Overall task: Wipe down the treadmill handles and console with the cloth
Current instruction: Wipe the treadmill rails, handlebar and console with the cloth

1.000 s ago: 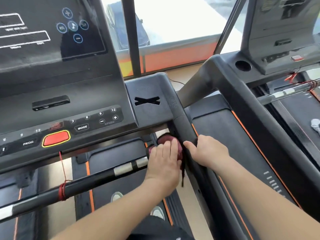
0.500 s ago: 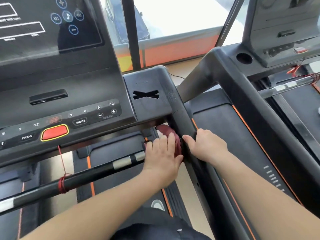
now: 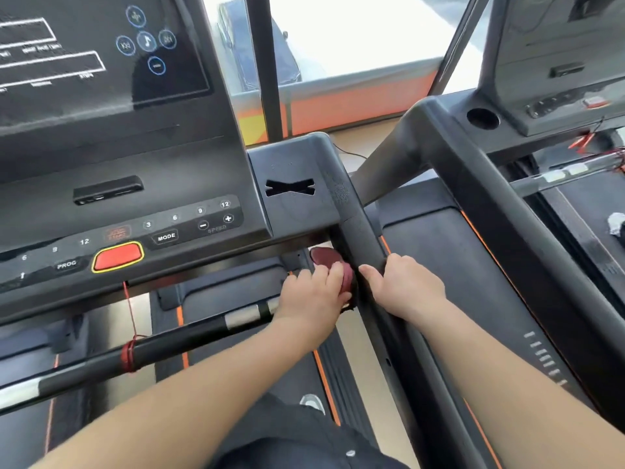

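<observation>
fingers [image 3: 329, 275] of the left hand [image 3: 314, 296] lie flat, pressing the dark red cloth [image 3: 326, 258] against the inner side of the handle [image 3: 367, 242], just below the console [image 3: 135, 198] corner. right hand [image 3: 407, 286] grips the same handle, thumb beside the cloth. crossbar [image 3: 189, 336] passes under the left wrist.

Left hand [image 3: 311, 296] pushed the cloth [image 3: 326, 260] up the handle [image 3: 362, 238] — nearer the console [image 3: 189, 164] (slightly).

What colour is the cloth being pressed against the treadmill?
Dark red, close to maroon. The cloth shows best in the head view.
</observation>
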Demonstrator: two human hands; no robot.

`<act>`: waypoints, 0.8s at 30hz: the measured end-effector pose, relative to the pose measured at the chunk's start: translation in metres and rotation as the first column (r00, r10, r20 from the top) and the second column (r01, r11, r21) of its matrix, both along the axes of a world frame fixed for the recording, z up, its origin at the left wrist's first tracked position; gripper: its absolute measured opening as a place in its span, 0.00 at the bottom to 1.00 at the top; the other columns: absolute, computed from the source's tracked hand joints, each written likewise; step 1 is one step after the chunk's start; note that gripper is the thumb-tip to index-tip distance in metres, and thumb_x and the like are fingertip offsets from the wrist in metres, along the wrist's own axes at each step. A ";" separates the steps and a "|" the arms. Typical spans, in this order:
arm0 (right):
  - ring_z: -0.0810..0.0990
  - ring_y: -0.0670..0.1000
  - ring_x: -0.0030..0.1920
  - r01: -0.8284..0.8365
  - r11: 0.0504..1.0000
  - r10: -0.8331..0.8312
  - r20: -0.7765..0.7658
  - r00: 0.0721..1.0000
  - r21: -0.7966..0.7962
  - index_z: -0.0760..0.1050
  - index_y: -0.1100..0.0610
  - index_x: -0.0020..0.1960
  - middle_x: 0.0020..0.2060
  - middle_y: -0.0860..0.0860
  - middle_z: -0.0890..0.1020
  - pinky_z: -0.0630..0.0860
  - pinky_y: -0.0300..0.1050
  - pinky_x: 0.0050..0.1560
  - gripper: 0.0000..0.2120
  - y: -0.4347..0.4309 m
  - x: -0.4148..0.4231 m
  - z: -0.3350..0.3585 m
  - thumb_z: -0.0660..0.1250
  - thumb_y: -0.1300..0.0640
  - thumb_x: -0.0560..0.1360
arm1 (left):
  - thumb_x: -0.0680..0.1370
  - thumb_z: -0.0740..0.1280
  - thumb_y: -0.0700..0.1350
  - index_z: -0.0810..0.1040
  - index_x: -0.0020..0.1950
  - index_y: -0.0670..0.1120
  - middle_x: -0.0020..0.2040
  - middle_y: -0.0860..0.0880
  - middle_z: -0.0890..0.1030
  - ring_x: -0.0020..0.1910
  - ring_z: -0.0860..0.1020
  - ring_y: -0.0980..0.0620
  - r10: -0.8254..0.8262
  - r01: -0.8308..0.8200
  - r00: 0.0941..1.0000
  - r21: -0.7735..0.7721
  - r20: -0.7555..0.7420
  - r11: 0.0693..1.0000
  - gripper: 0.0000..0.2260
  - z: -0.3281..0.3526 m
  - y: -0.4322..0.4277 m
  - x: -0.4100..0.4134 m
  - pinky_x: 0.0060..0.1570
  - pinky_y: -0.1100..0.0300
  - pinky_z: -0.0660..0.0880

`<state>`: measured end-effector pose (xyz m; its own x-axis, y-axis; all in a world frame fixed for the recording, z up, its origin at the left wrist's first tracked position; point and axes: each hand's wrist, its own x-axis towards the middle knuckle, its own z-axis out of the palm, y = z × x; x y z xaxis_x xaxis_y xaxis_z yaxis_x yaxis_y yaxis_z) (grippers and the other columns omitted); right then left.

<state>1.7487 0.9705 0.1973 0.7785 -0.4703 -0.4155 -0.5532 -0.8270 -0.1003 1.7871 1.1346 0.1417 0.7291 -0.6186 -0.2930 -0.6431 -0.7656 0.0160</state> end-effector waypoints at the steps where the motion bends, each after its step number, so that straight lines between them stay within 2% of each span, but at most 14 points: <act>1: 0.78 0.60 0.61 -0.001 1.000 0.001 -0.002 1.000 0.002 0.71 0.59 0.63 0.61 0.56 0.77 0.75 0.54 0.56 0.31 0.000 0.000 0.000 0.51 0.33 0.81 | 0.85 0.50 0.59 0.66 0.74 0.50 0.59 0.48 0.79 0.54 0.80 0.41 -0.001 -0.003 0.997 -0.060 -0.077 0.998 0.22 0.004 0.000 0.010 0.46 0.49 0.73; 3: 0.78 0.60 0.61 -0.002 1.000 0.002 -0.004 1.000 0.003 0.71 0.59 0.63 0.61 0.56 0.77 0.75 0.54 0.55 0.31 -0.001 0.001 -0.001 0.51 0.33 0.81 | 0.87 0.47 0.55 0.68 0.73 0.50 0.64 0.45 0.80 0.61 0.79 0.40 0.037 -0.089 0.960 -0.177 -0.279 0.980 0.20 0.012 -0.007 0.037 0.56 0.47 0.75; 4: 0.78 0.60 0.61 0.000 1.000 0.000 -0.007 1.000 0.004 0.71 0.58 0.63 0.61 0.56 0.77 0.75 0.54 0.55 0.31 -0.001 0.001 -0.001 0.51 0.33 0.81 | 0.87 0.47 0.52 0.70 0.73 0.48 0.67 0.43 0.79 0.64 0.77 0.40 0.063 -0.133 0.923 -0.161 -0.381 0.978 0.20 0.014 -0.014 0.051 0.61 0.48 0.74; 6: 0.78 0.60 0.61 0.004 1.000 -0.004 -0.003 1.000 0.010 0.71 0.58 0.63 0.61 0.56 0.77 0.75 0.54 0.54 0.30 -0.001 0.001 -0.001 0.51 0.33 0.81 | 0.88 0.48 0.45 0.71 0.73 0.39 0.70 0.38 0.76 0.68 0.74 0.39 0.090 -0.138 0.862 -0.059 -0.499 0.989 0.20 0.019 -0.028 0.069 0.66 0.51 0.70; 7: 0.78 0.60 0.60 0.005 1.000 -0.005 0.000 1.000 0.012 0.71 0.58 0.63 0.61 0.55 0.77 0.75 0.54 0.54 0.30 0.000 0.001 -0.001 0.51 0.33 0.81 | 0.88 0.49 0.45 0.72 0.72 0.37 0.70 0.38 0.75 0.68 0.74 0.39 0.092 -0.097 0.864 0.016 -0.495 0.995 0.20 0.019 -0.033 0.074 0.65 0.52 0.69; 9: 0.78 0.60 0.60 -0.001 1.000 0.001 0.003 1.000 0.005 0.71 0.59 0.63 0.60 0.56 0.77 0.74 0.53 0.53 0.30 -0.001 0.001 -0.001 0.51 0.33 0.81 | 0.88 0.50 0.45 0.74 0.70 0.36 0.68 0.39 0.76 0.66 0.75 0.40 0.163 -0.127 0.836 0.103 -0.523 0.987 0.20 0.019 -0.035 0.078 0.62 0.55 0.69; 12: 0.78 0.60 0.61 0.000 1.000 0.000 0.004 1.000 0.007 0.71 0.59 0.63 0.61 0.56 0.77 0.73 0.53 0.52 0.30 -0.002 0.000 -0.003 0.51 0.33 0.81 | 0.87 0.51 0.41 0.74 0.67 0.36 0.67 0.36 0.77 0.65 0.76 0.38 0.174 -0.169 0.872 0.052 -0.457 0.984 0.17 0.016 -0.036 0.066 0.60 0.51 0.71; 14: 0.78 0.61 0.61 0.002 1.000 -0.002 0.010 1.000 0.012 0.71 0.59 0.62 0.60 0.56 0.77 0.74 0.53 0.53 0.29 -0.002 0.000 -0.004 0.52 0.34 0.81 | 0.86 0.49 0.49 0.73 0.66 0.43 0.64 0.38 0.79 0.61 0.78 0.36 0.177 -0.219 0.912 -0.075 -0.371 0.973 0.18 0.014 -0.028 0.045 0.56 0.47 0.73; 15: 0.78 0.61 0.61 0.000 1.000 0.000 0.012 1.000 0.014 0.71 0.59 0.62 0.61 0.56 0.77 0.74 0.53 0.53 0.28 -0.002 0.000 -0.005 0.52 0.35 0.82 | 0.86 0.49 0.52 0.72 0.68 0.47 0.63 0.41 0.80 0.59 0.79 0.36 0.176 -0.225 0.938 -0.139 -0.298 0.964 0.18 0.012 -0.021 0.032 0.54 0.47 0.74; 17: 0.77 0.61 0.62 -0.002 1.000 0.002 0.015 1.000 0.016 0.71 0.59 0.62 0.61 0.57 0.76 0.74 0.53 0.54 0.28 -0.002 -0.001 -0.005 0.52 0.35 0.82 | 0.85 0.51 0.54 0.70 0.74 0.51 0.66 0.46 0.80 0.57 0.80 0.38 0.084 -0.094 0.995 -0.252 -0.050 0.963 0.21 0.006 -0.004 0.002 0.51 0.47 0.76; 19: 0.77 0.61 0.62 -0.006 1.000 0.006 0.020 1.000 0.013 0.71 0.59 0.63 0.61 0.57 0.76 0.73 0.53 0.55 0.30 -0.002 -0.001 -0.005 0.51 0.34 0.81 | 0.83 0.53 0.55 0.68 0.78 0.50 0.72 0.45 0.76 0.62 0.77 0.37 -0.030 0.052 0.996 -0.289 0.082 0.956 0.24 -0.006 0.016 -0.017 0.58 0.43 0.76; 21: 0.77 0.62 0.62 -0.008 1.000 0.008 0.035 0.999 0.008 0.71 0.60 0.63 0.61 0.57 0.77 0.74 0.53 0.55 0.32 -0.001 -0.002 -0.006 0.51 0.33 0.81 | 0.83 0.54 0.57 0.67 0.79 0.49 0.78 0.45 0.69 0.73 0.70 0.35 -0.088 0.106 0.992 -0.218 0.091 0.970 0.26 -0.010 0.032 -0.032 0.70 0.39 0.69; 23: 0.77 0.62 0.62 -0.011 1.000 0.011 0.044 0.999 0.005 0.72 0.60 0.63 0.60 0.57 0.77 0.74 0.53 0.55 0.31 -0.001 -0.002 -0.006 0.51 0.33 0.81 | 0.82 0.55 0.59 0.67 0.79 0.48 0.80 0.46 0.67 0.78 0.64 0.35 -0.121 0.143 0.987 -0.230 0.106 0.963 0.28 -0.008 0.042 -0.042 0.74 0.38 0.64; 24: 0.77 0.61 0.62 -0.012 1.000 0.012 0.047 0.999 0.005 0.72 0.60 0.62 0.60 0.57 0.77 0.74 0.53 0.54 0.31 -0.001 -0.002 -0.006 0.52 0.33 0.81 | 0.82 0.56 0.59 0.67 0.79 0.48 0.79 0.46 0.67 0.78 0.64 0.36 -0.119 0.147 0.986 -0.269 0.117 0.952 0.28 -0.007 0.044 -0.043 0.74 0.39 0.64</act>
<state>1.7468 0.9691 0.1914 0.8029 -0.4584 -0.3810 -0.5376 -0.8331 -0.1305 1.7438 1.1784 0.1351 0.6510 -0.7585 -0.0284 -0.7479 -0.6474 0.1463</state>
